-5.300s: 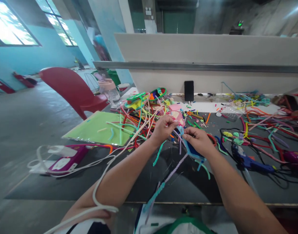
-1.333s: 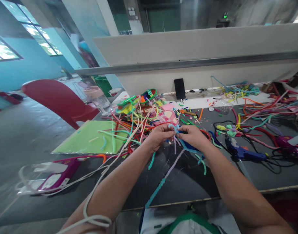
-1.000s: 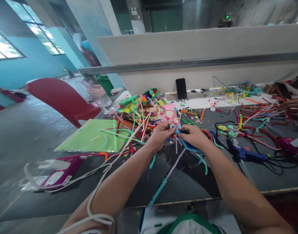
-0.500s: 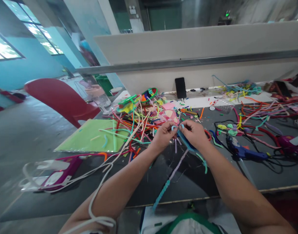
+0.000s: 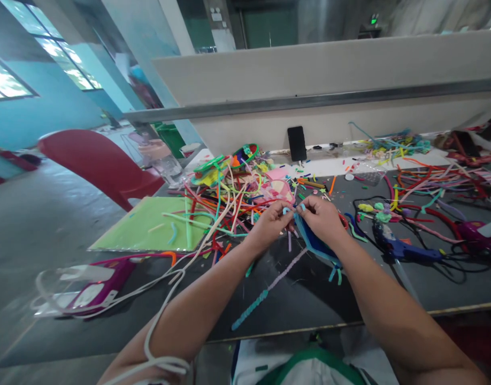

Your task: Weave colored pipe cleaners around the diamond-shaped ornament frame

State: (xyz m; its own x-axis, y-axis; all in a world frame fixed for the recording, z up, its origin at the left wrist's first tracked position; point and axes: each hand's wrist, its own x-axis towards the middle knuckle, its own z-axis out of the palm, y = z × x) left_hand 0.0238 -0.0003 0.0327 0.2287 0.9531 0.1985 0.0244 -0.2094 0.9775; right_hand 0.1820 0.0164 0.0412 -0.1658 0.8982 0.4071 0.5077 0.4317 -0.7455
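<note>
My left hand [image 5: 271,223] pinches the light-blue bent end of a pipe cleaner [image 5: 286,211]. Close beside it, my right hand [image 5: 321,220] is closed on the upper corner of a blue pipe-cleaner craft piece [image 5: 313,242], dark blue inside with a lighter blue edge. Where the two hands meet, the join is partly covered by my fingers. Below the piece, a twisted strand [image 5: 249,310], lilac above and turquoise below, slants down to the left over the dark table. Short turquoise ends [image 5: 339,275] stick out at the piece's lower right.
Tangled pipe cleaners [image 5: 225,208] are heaped behind my hands. A green sheet [image 5: 125,230] and a purple device [image 5: 105,286] lie left, with a white cable [image 5: 165,299] crossing my left arm. At right is a blue glue gun [image 5: 414,252]. A phone [image 5: 297,143] leans behind.
The blue piece has turned so more of its dark inside shows under my right hand. The twisted strand's lower end has swung left and up. Both hands keep their hold.
</note>
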